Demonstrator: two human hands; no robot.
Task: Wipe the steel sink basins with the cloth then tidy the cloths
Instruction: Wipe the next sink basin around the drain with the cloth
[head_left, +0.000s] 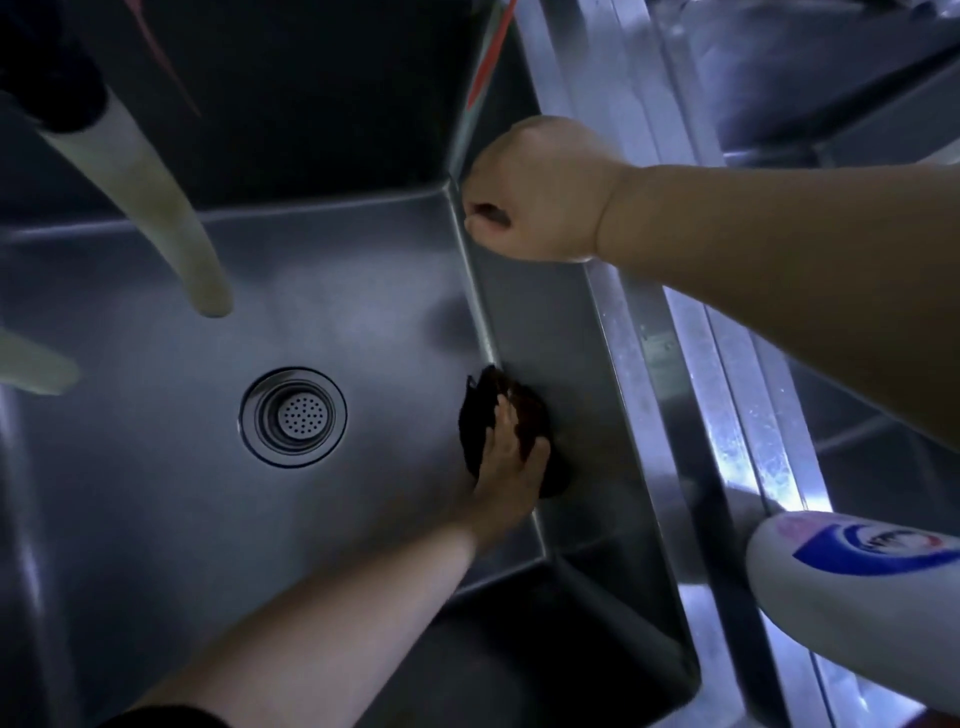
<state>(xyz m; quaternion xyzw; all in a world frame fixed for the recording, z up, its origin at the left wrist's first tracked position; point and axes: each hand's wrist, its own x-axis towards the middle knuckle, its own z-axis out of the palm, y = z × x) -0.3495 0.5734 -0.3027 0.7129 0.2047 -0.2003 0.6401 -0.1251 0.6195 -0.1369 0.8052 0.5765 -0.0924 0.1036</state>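
Your left hand (511, 447) is down in the steel sink basin (156, 493), fingers spread flat over a dark cloth (480, 400) and pressing it into the seam where the basin floor meets the right-hand wall. The cloth lies bunched under your palm, touching both the floor and the foot of that wall, to the right of the round drain strainer (292, 415), which sits apart from it in the middle of the floor.

Your right hand (540, 192) is higher up, at the far right corner of the basin, close by the rim (623, 332). Its fingers are curled in, and a small dark scrap shows between thumb and fingers; you appear to be pinching something there, but what it is cannot be made out.

A pale hose (156, 197) hangs into the basin from the upper left, its end above the floor, and a second pale end (31, 364) pokes in at the left edge. A white bottle with a blue label (852, 592) stands at the lower right, beside the rim on the counter (748, 415).
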